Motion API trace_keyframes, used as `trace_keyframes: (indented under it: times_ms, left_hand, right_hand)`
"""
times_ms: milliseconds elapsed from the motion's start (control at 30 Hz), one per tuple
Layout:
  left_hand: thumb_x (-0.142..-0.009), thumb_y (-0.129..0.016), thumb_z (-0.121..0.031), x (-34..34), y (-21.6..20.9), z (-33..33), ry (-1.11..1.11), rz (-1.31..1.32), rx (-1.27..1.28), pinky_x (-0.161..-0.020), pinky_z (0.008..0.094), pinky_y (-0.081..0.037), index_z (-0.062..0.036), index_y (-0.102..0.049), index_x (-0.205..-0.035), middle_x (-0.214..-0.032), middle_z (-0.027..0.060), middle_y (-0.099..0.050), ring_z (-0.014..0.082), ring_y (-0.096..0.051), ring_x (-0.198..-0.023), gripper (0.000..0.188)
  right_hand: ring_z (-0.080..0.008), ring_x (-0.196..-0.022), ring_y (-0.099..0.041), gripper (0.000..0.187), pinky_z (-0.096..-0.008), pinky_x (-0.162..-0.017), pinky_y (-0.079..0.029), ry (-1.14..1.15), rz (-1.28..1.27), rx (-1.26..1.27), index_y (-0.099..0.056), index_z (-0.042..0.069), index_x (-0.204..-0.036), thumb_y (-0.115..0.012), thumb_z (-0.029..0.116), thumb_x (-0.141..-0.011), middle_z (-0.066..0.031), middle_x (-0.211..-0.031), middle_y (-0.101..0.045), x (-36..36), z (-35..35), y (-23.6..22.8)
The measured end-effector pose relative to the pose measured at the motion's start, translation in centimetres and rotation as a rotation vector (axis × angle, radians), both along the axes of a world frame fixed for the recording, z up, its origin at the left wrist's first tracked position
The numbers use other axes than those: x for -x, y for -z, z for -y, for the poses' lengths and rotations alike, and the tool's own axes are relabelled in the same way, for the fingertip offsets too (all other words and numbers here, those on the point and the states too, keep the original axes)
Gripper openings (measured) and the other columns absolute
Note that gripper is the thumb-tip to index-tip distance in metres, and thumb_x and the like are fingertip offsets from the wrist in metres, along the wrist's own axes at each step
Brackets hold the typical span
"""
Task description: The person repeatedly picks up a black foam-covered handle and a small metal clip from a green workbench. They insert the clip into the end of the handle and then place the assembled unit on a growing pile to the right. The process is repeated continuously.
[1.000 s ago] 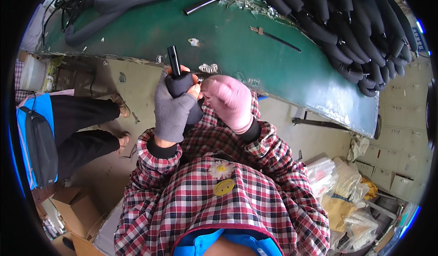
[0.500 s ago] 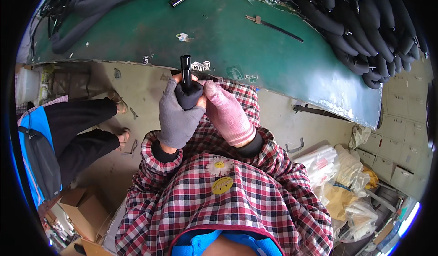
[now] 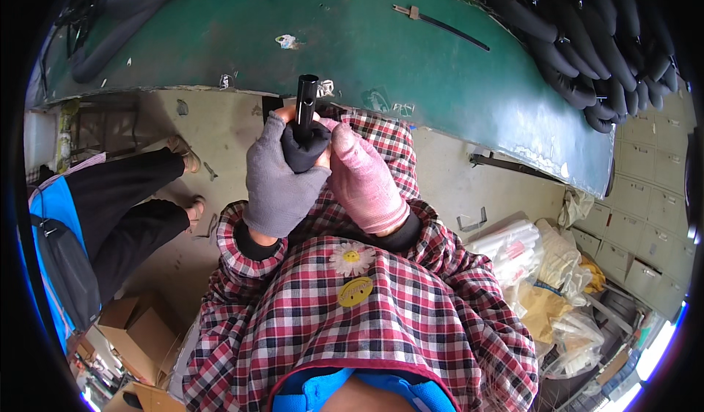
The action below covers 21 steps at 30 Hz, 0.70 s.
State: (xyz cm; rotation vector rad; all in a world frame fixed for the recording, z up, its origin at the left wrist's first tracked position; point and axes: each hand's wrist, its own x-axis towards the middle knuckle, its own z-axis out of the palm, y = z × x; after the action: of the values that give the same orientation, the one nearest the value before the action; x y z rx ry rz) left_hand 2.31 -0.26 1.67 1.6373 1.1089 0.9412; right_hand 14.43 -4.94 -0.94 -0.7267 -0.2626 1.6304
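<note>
A shiny black tube [image 3: 307, 98] with a round hole near its open end stands up out of a bunched black foam sleeve [image 3: 305, 148]. Around the sleeve my left hand [image 3: 282, 176], in a grey fingerless glove, is closed, with its thumb and fingertips on the foam. My right hand [image 3: 361, 173], in a pink fingerless glove, presses against the sleeve's right side; its fingers are mostly hidden behind the foam. Both hands are just off the near edge of the green table [image 3: 323, 45], above my checked apron. The tube's lower part is out of sight.
A caliper-like tool [image 3: 440, 27] lies on the table. Black foam-covered tubes [image 3: 565, 52] are heaped at the right, and longer ones [image 3: 139, 27] lie at the far left. Another person's legs [image 3: 139, 184] are at the left, near a cardboard box [image 3: 143, 335]. Plastic bags [image 3: 554, 265] sit at the right.
The tube's top has shifted slightly right and up, showing more of its open end. Both hands keep their hold on the sleeve, and the whole view has shifted a little.
</note>
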Motion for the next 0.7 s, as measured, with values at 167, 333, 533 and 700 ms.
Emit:
trace_keyframes:
  times_ms: [167,333,533,700]
  left_hand:
    - [-0.081,-0.075,-0.002,-0.3,0.4,0.4,-0.011,0.080,-0.044,-0.084,0.0334,-0.054,-0.0032,-0.056,-0.122,-0.100,0.0107,-0.069,0.0216,-0.069,-0.093,0.045]
    - [-0.083,-0.079,-0.007,-0.2,1.9,0.6,0.044,0.165,0.108,-0.085,0.0303,-0.053,-0.0028,-0.054,-0.130,-0.100,0.0076,-0.067,0.0154,-0.065,-0.092,0.054]
    - [-0.092,-0.073,-0.014,-0.8,1.3,1.7,0.095,0.149,0.024,-0.073,0.0266,-0.053,0.0019,-0.055,-0.135,-0.090,0.0063,-0.067,0.0113,-0.062,-0.076,0.050]
    - [-0.093,-0.069,-0.011,-1.0,1.6,1.4,0.076,0.079,-0.059,-0.067,0.0290,-0.054,0.0029,-0.061,-0.127,-0.085,0.0107,-0.069,0.0159,-0.067,-0.069,0.038]
  right_hand:
    - [-0.0136,-0.107,-0.059,0.047,-0.0297,-0.095,-0.046,0.103,0.067,-0.080,-0.060,0.000,-0.128,-0.063,0.037,-0.099,-0.0059,-0.120,-0.065,0.1,0.1,0.3]
    - [-0.0284,-0.121,-0.061,0.042,-0.0416,-0.109,-0.044,0.298,0.058,-0.146,-0.060,-0.003,-0.122,-0.062,0.033,-0.100,-0.0165,-0.128,-0.063,-1.7,-0.4,-1.1]
    - [-0.0315,-0.123,-0.059,0.048,-0.0422,-0.109,-0.044,0.089,0.126,-0.238,-0.059,-0.006,-0.122,-0.061,0.037,-0.099,-0.0210,-0.132,-0.060,-4.6,-3.3,-3.4]
    - [-0.0326,-0.115,-0.064,0.050,-0.0433,-0.100,-0.052,-0.031,-0.019,-0.173,-0.059,-0.005,-0.120,-0.062,0.039,-0.098,-0.0216,-0.129,-0.062,-4.8,-3.7,-1.8]
